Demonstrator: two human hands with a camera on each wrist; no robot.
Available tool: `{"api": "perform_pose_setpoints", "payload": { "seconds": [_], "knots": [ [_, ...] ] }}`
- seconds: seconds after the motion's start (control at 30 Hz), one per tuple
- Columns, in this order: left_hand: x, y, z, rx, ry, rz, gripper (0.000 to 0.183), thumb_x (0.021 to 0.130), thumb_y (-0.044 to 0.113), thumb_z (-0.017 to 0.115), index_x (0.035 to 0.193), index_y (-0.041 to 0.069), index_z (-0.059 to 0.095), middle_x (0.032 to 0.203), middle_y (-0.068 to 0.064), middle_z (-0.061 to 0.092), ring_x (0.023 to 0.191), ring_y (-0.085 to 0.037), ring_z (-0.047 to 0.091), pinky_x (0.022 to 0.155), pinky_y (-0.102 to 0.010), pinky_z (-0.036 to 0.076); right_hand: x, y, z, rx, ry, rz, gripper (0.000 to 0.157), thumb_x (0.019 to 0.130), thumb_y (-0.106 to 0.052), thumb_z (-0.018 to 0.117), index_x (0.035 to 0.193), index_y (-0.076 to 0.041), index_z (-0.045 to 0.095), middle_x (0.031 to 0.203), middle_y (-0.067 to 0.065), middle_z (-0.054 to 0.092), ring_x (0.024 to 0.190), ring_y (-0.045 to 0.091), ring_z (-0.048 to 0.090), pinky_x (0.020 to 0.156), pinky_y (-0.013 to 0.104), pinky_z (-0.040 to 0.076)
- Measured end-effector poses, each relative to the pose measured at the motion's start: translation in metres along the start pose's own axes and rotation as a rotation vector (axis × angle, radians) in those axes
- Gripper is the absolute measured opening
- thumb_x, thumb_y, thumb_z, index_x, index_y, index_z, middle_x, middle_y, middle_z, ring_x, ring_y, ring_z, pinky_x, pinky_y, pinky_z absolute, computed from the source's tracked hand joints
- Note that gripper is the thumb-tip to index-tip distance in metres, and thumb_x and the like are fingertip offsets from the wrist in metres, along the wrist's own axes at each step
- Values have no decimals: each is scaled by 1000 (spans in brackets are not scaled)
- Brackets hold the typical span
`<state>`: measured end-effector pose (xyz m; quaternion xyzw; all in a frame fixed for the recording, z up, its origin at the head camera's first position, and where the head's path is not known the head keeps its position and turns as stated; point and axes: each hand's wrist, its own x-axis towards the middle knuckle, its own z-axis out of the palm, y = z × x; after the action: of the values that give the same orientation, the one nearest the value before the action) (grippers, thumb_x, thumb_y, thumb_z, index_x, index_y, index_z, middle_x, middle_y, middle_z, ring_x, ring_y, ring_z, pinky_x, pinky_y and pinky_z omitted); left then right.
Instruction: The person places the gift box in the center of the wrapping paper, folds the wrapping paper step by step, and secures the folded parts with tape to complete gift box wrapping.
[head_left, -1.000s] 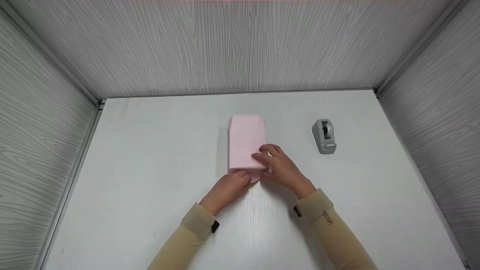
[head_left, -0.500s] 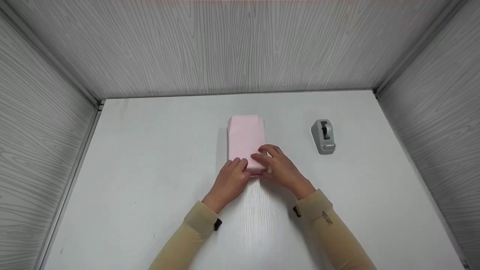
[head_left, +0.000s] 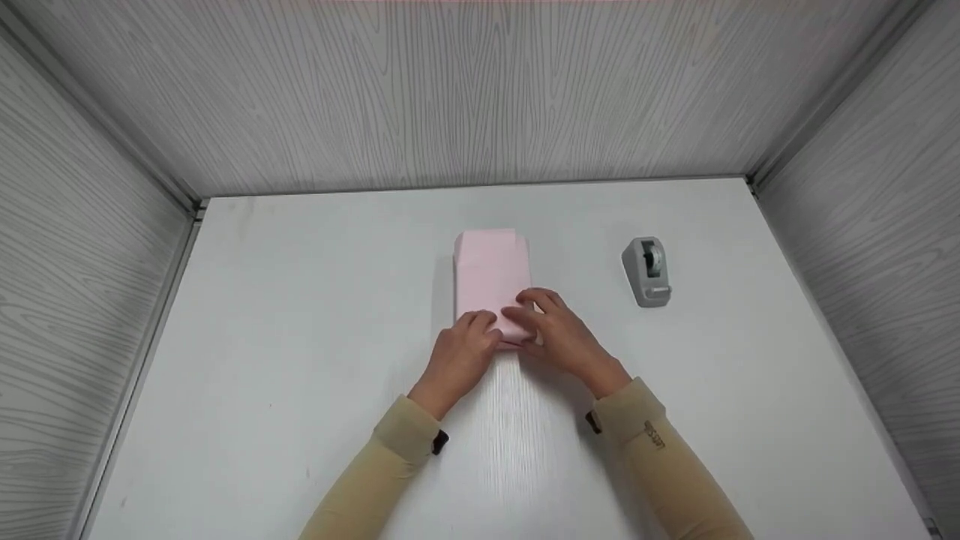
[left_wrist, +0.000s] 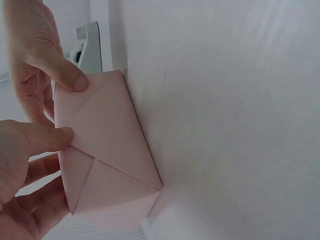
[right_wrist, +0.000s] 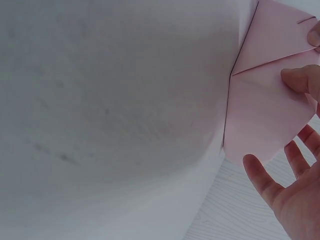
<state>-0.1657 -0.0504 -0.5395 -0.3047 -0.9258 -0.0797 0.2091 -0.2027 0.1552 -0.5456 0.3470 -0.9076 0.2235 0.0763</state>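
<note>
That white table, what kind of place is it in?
Probably a work booth: grey wood-grain panels on three sides of the white table, a tape dispenser, and a pink paper package.

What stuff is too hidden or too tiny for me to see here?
Every view: what's inside the pink parcel, if anything, hidden by folded paper.
Head view: letters on the right sleeve, too small to read fully.
Left wrist view: part of the tape holder, behind the pink parcel.
Right wrist view: most of the left hand, cut off by the right edge.
</note>
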Motion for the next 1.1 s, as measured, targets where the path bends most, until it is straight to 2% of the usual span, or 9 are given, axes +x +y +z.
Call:
{"api": "perform_pose_setpoints", "payload": {
  "seconds": [0.37, 0.53, 0.67, 0.77, 0.93, 1.1],
  "knots": [
    [-1, 2, 1, 23, 2, -18, 9, 88, 5, 67, 92, 12, 72, 110, -9, 64, 99, -27, 64, 55, -37, 56, 0, -1, -1, 25, 5, 3, 55, 76, -9, 82, 128, -15, 65, 131, 6, 50, 130, 22, 39, 98, 38, 45],
    [-1, 3, 2, 16, 12, -27, 8, 89, 6, 66, 92, 11, 72, 111, -8, 64, 101, -27, 63, 55, -37, 55, 3, -4, 5, -27, 39, -8, 53, 75, -21, 87, 122, -12, 64, 125, 8, 49, 125, 27, 41, 89, 41, 49],
    [-1, 4, 2, -4, 19, -29, 5, 91, 10, 67, 91, 10, 72, 111, -8, 65, 102, -26, 63, 56, -37, 56, 6, -6, 10, -105, 82, -24, 51, 78, -36, 84, 114, -11, 58, 116, 10, 49, 115, 31, 46, 75, 44, 52],
    [-1, 4, 3, -20, 20, -32, 6, 92, 14, 68, 92, 10, 72, 111, -7, 65, 103, -26, 63, 57, -37, 56, 6, -7, 12, -142, 104, -22, 53, 78, -38, 83, 113, -9, 56, 112, 12, 49, 110, 32, 47, 68, 46, 51],
    [-2, 2, 4, -58, 18, -58, 10, 91, 20, 71, 96, 11, 71, 110, -4, 65, 103, -22, 62, 61, -36, 57, 8, -8, 13, -134, 112, -9, 52, 78, -35, 84, 114, -9, 55, 111, 13, 48, 110, 33, 47, 70, 47, 51],
    [-6, -2, 4, -177, 30, -88, 20, 89, 20, 74, 104, 10, 65, 110, -3, 65, 106, -20, 61, 71, -34, 57, 10, -8, 15, -124, 115, -10, 52, 76, -32, 85, 113, -10, 56, 111, 12, 48, 110, 32, 46, 76, 44, 51]
  ]
}}
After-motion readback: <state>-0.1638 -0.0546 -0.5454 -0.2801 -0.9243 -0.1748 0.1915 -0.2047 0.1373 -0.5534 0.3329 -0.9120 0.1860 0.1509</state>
